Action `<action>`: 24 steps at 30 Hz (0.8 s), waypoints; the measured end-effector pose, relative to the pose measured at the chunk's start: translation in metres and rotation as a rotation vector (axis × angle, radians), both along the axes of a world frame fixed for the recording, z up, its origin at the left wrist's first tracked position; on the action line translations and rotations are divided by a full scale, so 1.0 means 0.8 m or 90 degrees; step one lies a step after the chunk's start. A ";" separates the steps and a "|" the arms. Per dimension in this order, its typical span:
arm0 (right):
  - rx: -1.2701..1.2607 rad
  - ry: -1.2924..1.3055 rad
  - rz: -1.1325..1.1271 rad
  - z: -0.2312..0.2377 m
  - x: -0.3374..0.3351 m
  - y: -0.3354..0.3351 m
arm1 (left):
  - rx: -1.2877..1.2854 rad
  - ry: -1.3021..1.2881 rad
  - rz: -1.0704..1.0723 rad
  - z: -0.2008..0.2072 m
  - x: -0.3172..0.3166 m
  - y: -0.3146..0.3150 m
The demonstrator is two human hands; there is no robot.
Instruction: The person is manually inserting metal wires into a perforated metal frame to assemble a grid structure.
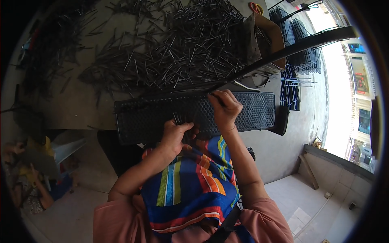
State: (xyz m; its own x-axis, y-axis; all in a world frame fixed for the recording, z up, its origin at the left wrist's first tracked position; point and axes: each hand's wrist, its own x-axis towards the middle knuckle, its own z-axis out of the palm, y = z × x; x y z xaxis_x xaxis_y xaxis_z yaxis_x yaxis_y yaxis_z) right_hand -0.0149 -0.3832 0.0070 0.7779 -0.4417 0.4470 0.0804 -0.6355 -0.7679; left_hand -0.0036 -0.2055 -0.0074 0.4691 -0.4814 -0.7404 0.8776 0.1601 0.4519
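Note:
A long black panel with a honeycomb of holes lies across the table's near edge, over my lap. My left hand is closed round a small bundle of thin black strips, above the panel's near side. My right hand is pinched at the panel's far edge, right of the middle; what its fingertips hold is too small to make out. From just beyond that hand, a long black bar slants up to the right. Behind the panel spreads a big loose heap of black strips.
An open box stands at the table's far right, with orange-handled scissors by it. Black wire racks and white rods lie beyond. At the lower left, another person sits near the table.

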 end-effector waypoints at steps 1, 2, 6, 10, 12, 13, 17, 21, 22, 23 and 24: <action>0.001 0.002 0.001 -0.001 0.001 0.000 | 0.003 0.005 -0.001 0.000 -0.001 -0.001; -0.025 0.007 0.005 -0.002 0.002 0.000 | 0.005 0.011 -0.002 0.000 -0.001 -0.002; -0.064 0.090 0.012 -0.015 -0.001 0.001 | 0.011 0.001 0.007 0.001 -0.003 -0.002; 0.010 0.057 -0.033 -0.011 -0.006 0.006 | 0.001 0.005 0.027 0.000 -0.002 -0.004; -0.024 0.076 -0.028 -0.011 -0.008 -0.001 | -0.016 -0.001 0.038 0.000 -0.003 -0.008; -0.024 0.078 -0.031 -0.011 -0.010 -0.002 | -0.030 -0.007 0.048 0.001 -0.003 -0.010; 0.198 0.235 0.034 0.001 -0.018 -0.002 | -0.065 -0.013 0.083 0.004 0.000 -0.018; 0.477 0.410 0.103 -0.011 -0.040 -0.006 | -0.064 -0.016 0.036 0.007 0.002 -0.022; 0.512 0.411 0.093 -0.015 -0.042 -0.009 | -0.068 -0.020 -0.004 0.007 0.003 -0.024; 0.514 0.410 0.092 -0.013 -0.041 -0.010 | -0.070 -0.025 -0.040 0.009 0.004 -0.023; 0.639 0.423 0.102 -0.008 -0.040 -0.011 | -0.068 -0.025 -0.042 0.012 0.006 -0.023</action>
